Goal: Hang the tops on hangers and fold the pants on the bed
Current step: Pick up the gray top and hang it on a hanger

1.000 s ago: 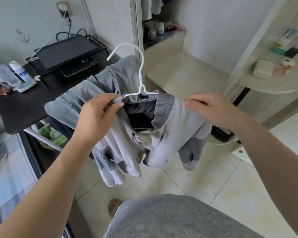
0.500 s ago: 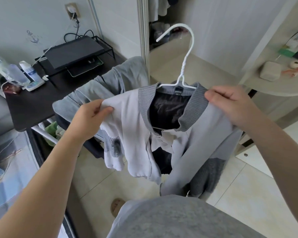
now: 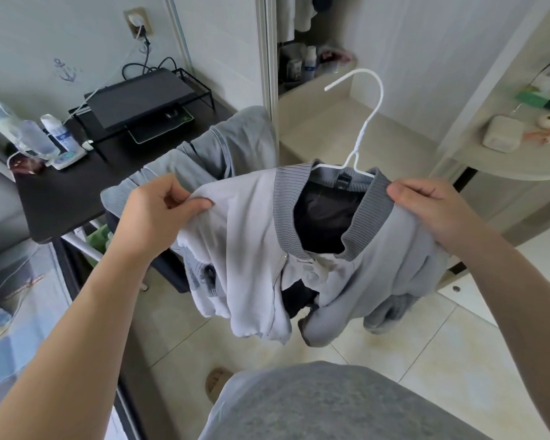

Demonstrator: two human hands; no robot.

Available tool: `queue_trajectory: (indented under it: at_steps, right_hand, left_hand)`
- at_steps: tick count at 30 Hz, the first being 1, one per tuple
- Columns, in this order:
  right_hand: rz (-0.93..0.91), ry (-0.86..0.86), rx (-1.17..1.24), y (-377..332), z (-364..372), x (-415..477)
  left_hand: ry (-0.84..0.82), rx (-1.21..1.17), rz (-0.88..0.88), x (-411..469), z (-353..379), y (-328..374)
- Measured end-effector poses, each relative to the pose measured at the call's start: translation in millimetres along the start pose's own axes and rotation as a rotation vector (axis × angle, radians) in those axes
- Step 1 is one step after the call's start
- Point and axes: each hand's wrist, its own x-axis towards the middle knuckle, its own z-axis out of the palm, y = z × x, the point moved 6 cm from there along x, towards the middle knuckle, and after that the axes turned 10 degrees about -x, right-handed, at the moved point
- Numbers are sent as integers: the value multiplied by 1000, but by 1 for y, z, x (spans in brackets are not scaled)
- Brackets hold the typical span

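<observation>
Head view: grey jacket (image 3: 251, 233) sat on white hanger (image 3: 367, 119), held mid-air, left hand (image 3: 159, 214) and right hand (image 3: 432, 211) each clamped on a shoulder. Hanging it up judged outstanding; another grey garment (image 3: 232, 144) waited far left.

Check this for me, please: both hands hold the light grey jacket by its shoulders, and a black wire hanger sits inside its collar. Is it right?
No. The head view shows the wire hanger is white, not black. Otherwise correct: the left hand and right hand hold the light grey jacket by its shoulders, hanger inside its collar.
</observation>
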Motion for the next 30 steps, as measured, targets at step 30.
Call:
queue_trajectory:
  at_steps: [30]
  right_hand:
    - [-87,-109,-55,-23,38,-17]
  left_hand:
    - [-323,84,206,-16,26,50]
